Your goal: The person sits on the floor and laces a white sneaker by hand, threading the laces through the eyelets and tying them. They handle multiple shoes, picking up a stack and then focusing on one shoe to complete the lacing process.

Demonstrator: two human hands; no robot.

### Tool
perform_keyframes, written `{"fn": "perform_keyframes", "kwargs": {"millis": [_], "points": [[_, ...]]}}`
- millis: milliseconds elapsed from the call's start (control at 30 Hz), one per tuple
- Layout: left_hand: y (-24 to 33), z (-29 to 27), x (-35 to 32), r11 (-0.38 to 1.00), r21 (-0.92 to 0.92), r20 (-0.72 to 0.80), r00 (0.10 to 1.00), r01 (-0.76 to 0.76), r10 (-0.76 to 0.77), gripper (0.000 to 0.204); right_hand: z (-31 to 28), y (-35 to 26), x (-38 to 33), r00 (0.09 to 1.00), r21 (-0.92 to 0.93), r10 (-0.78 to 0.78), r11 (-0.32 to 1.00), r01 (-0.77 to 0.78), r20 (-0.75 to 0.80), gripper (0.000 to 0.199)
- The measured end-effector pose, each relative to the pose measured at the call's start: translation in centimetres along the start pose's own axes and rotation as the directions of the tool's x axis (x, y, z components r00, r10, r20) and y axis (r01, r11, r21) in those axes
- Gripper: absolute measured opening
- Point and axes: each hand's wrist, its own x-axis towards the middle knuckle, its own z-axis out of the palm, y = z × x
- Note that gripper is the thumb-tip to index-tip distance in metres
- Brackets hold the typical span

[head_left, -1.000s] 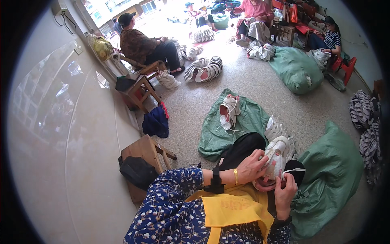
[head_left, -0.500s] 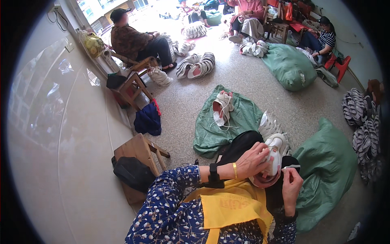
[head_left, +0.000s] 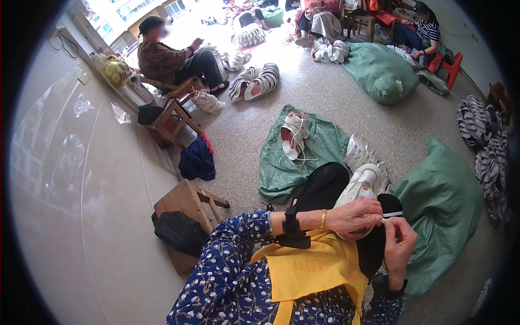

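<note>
A white shoe upper (head_left: 355,189) with a pinkish lining rests on my lap, toe pointing away from me. My left hand (head_left: 355,216) reaches across its opening, fingers pinched together. Close beside it, my right hand (head_left: 400,245) is pinched too. Between the fingertips of both shows a short bit of thin white strand, which looks like a shoelace (head_left: 384,221). The fingers hide most of it. Ahead, another white shoe upper (head_left: 294,135) with loose laces lies on a green sheet (head_left: 271,176).
Stacked white uppers (head_left: 357,154) lie just beyond my knees. At my right slumps a green sack (head_left: 444,211); another green sack (head_left: 382,76) sits farther off. A wooden stool (head_left: 181,197) with a black bag stands at left. Several people sit working across the room.
My left hand has moved right, from over the shoe upper to meet my right hand at the white strand. The view has also shifted slightly.
</note>
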Motion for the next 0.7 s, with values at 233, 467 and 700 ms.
{"fn": "perform_keyframes", "kwargs": {"millis": [233, 467, 700], "points": [[1.5, -2.3, -0.6, 0.871, -0.433, -0.058, 0.957, 0.233, -0.285, 0.035, -3.7, 6.6, -0.4, 0.983, -0.015, 0.035, 0.999, -0.038, -0.178, 0.014], [1.8, -4.8, -1.4, 0.871, -0.427, -0.088, 0.948, 0.241, -0.306, 0.037, -8.1, 15.7, -2.3, 0.958, -0.085, 0.086, 0.99, -0.114, -0.274, 0.016], [1.8, -4.5, -1.9, 0.838, -0.464, -0.092, 0.925, 0.288, -0.369, 0.037, -9.2, 18.9, -3.5, 0.937, -0.287, 0.115, 0.933, -0.216, -0.33, 0.014]]}}
